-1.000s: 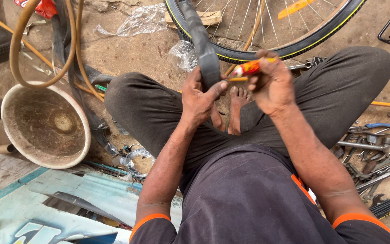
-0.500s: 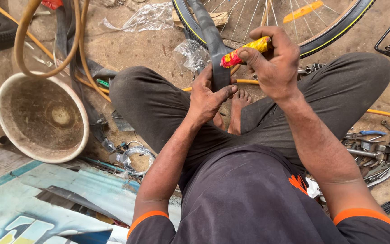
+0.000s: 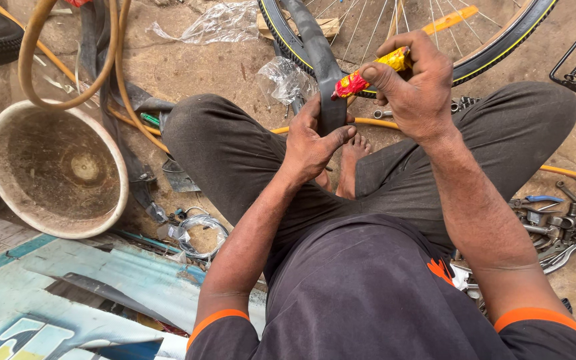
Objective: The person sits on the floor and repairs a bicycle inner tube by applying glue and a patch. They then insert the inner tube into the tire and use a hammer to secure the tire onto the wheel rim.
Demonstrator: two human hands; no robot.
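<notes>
A person sits cross-legged on the bare dirt ground (image 3: pixel 221 67) of a cycle repair spot, working on a black inner tube (image 3: pixel 321 60). The left hand (image 3: pixel 311 143) grips the tube at its lower end, fingers clamped on it with the thumb stretched across the front, holding the rubber flat and upright just in front of the knees. The right hand (image 3: pixel 418 83) is closed around a small red-and-yellow tube of adhesive (image 3: pixel 368 73), pinched between thumb and fingers, its red end tilted down and almost touching the rubber just above the left thumb.

The step in hand looks to be gluing the tube for a patch. The next move appears to call for a gentle squeeze at that held spot, with the left hand keeping the rubber taut.

Behind the hands, near the top edge of the ground, lies a bicycle wheel (image 3: pixel 501 47) with a yellow-lined tyre. A worn round basin (image 3: pixel 55 170) sits at the left, ringed by a loop of tan hose (image 3: pixel 68 100). Wrenches and other tools (image 3: pixel 555 220) lie heaped at the right edge, and crumpled clear plastic (image 3: pixel 285 80) rests beside the tube.
</notes>
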